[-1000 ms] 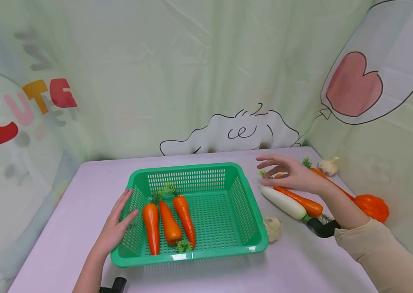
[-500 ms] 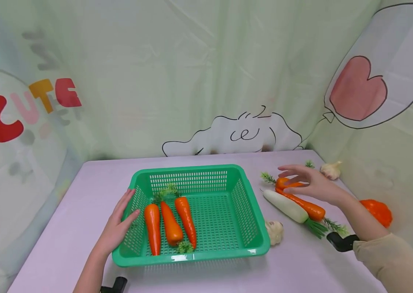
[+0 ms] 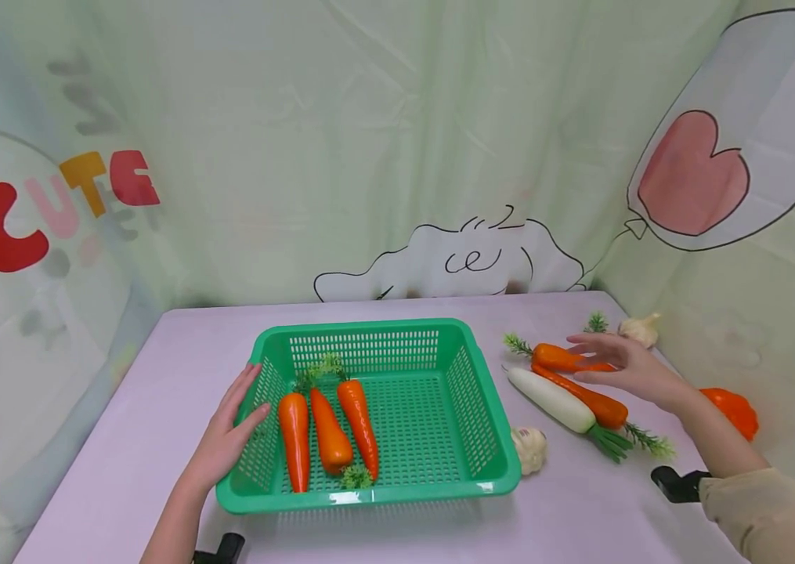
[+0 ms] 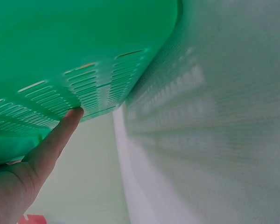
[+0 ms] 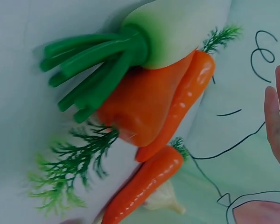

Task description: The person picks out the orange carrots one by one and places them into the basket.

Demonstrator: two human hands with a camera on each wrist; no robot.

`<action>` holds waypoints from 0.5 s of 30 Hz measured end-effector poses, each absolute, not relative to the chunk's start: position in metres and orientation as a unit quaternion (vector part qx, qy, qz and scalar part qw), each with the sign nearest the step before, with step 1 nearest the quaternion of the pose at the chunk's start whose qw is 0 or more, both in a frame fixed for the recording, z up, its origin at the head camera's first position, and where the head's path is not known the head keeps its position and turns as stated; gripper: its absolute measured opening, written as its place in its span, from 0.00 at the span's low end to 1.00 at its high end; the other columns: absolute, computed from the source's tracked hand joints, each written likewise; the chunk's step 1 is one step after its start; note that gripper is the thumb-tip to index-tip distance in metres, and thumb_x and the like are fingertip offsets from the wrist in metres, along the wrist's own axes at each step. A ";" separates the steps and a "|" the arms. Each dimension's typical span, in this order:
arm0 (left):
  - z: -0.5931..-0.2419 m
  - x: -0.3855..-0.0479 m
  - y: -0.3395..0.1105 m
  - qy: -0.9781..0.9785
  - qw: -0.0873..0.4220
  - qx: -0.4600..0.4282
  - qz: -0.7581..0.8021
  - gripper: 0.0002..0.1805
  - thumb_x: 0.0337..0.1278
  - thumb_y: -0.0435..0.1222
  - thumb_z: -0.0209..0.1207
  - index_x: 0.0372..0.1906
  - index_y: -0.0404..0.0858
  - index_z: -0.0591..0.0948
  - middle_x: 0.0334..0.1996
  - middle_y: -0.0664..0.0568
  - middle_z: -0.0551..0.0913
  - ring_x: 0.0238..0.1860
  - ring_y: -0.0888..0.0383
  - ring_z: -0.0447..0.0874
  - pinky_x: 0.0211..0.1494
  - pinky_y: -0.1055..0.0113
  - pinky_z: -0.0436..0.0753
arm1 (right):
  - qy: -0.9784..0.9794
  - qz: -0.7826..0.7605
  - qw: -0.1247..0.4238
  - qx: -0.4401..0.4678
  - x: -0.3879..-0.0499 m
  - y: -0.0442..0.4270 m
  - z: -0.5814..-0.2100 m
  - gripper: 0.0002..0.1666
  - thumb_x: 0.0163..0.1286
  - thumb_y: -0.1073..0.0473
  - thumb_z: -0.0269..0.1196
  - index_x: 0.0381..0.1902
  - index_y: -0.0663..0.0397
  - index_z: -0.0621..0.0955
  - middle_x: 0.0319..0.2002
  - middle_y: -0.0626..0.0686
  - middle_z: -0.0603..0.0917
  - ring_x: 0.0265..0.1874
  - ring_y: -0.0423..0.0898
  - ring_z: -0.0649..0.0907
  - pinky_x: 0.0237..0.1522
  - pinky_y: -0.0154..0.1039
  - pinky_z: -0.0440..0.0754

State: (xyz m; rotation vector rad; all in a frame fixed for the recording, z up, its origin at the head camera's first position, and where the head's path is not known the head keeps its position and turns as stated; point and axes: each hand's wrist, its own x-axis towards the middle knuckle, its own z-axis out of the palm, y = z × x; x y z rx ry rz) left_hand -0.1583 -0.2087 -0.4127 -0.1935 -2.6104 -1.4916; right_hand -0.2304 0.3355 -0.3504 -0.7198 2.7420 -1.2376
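My left hand rests on the left rim of the green plastic basket, fingers fairly straight. In the left wrist view one finger touches the basket's slotted outer wall. Three carrots with leafy tops lie inside, toward the left. Over the vegetables on the right hovers my right hand, its fingers loosely bent and holding nothing. Below it lie a carrot, a thicker carrot and a white radish with green stalks. The right hand partly covers the rear carrot.
A garlic bulb sits by the basket's right side; another garlic bulb is at the back right. Past the right forearm an orange, lumpy vegetable shows in part. Another carrot lies beside garlic. Printed curtains surround the table.
My right hand has moved right and toward me, uncovering more of the carrots and the radish's stalks. My left hand stays on the basket rim. The head view has shifted slightly.
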 end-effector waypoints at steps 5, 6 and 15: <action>-0.412 -0.158 -0.208 -0.866 0.064 -0.062 -0.492 0.32 0.65 0.39 0.50 0.71 0.44 0.55 0.71 0.43 0.46 0.69 0.39 0.42 0.57 0.30 0.50 | 0.893 -0.392 0.028 -0.218 -0.230 0.346 -0.358 0.28 0.61 0.64 0.62 0.58 0.68 0.69 0.46 0.43 0.79 0.43 0.35 0.79 0.39 0.27 0.77; -0.411 -0.158 -0.208 -0.866 0.064 -0.062 -0.492 0.32 0.65 0.39 0.50 0.71 0.44 0.55 0.71 0.43 0.46 0.69 0.38 0.42 0.57 0.30 0.50 | 0.895 -0.389 0.033 -0.214 -0.231 0.348 -0.360 0.28 0.62 0.64 0.62 0.58 0.69 0.69 0.47 0.48 0.79 0.43 0.34 0.79 0.39 0.28 0.77; -0.411 -0.157 -0.207 -0.864 0.064 -0.064 -0.495 0.31 0.65 0.40 0.50 0.71 0.43 0.55 0.71 0.43 0.46 0.69 0.38 0.42 0.57 0.30 0.49 | 0.902 -0.390 0.087 -0.164 -0.235 0.376 -0.386 0.29 0.65 0.61 0.58 0.60 0.71 0.65 0.53 0.67 0.74 0.44 0.44 0.81 0.38 0.31 0.78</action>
